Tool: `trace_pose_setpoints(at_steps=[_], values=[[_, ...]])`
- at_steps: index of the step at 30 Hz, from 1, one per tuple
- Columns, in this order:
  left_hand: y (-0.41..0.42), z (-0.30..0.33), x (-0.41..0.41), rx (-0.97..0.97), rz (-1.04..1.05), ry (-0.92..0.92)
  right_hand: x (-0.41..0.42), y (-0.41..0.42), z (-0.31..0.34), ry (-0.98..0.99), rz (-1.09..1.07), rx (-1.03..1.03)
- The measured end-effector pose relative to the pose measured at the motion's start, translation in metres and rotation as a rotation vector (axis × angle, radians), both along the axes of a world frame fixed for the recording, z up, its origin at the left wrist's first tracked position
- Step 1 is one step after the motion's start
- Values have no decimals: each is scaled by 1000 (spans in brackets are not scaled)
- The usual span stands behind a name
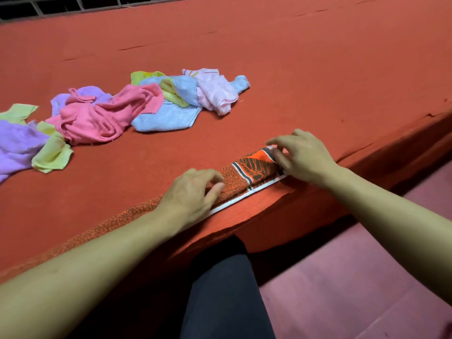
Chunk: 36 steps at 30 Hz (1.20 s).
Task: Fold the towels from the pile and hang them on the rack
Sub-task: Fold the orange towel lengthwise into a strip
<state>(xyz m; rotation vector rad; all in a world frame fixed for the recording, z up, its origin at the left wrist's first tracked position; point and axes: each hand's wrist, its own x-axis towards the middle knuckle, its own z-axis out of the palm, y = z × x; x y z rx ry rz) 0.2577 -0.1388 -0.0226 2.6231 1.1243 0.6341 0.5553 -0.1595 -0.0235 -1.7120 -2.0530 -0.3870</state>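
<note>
Both hands, the left hand (193,192) and right hand (302,155), are pinching the orange towel (247,173) lying along the worktop's (293,69) near edge, so a loose pinch risks it sliding off unfolded.

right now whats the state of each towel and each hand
orange towel: folded into a narrow strip along the table edge
left hand: fingers curled, pressing on the strip
right hand: pinching the strip's end
pile: crumpled, unfolded, apart from the hands
blue towel: lying flat in the pile
</note>
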Motion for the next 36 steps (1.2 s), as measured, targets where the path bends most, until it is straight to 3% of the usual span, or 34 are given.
trace_pose_setpoints(at_steps=[3,9,12,19,23,27,30,33,36], values=[[14,2,9,44,-79,-19,-30,13,3,1,81,-65],[12,-14,5,-164,-62,533,-49,22,-21,-74,19,-613],[11,-19,2,-191,-43,608,-49,20,-22,-64,18,-662],[15,-6,-3,-167,-52,525,-39,23,-8,-9,-36,-598],[12,-20,-28,-174,-38,605,-24,19,-22,17,-95,-637],[12,-21,-29,-209,-37,581,-26,22,-17,32,-97,-684],[12,-14,-25,-254,-36,507,-19,23,-10,200,-77,-557],[14,-7,-14,-130,-11,275,0,26,-1,388,-216,-389],[14,4,19,-57,-45,-63,13,28,5,477,-308,-543]])
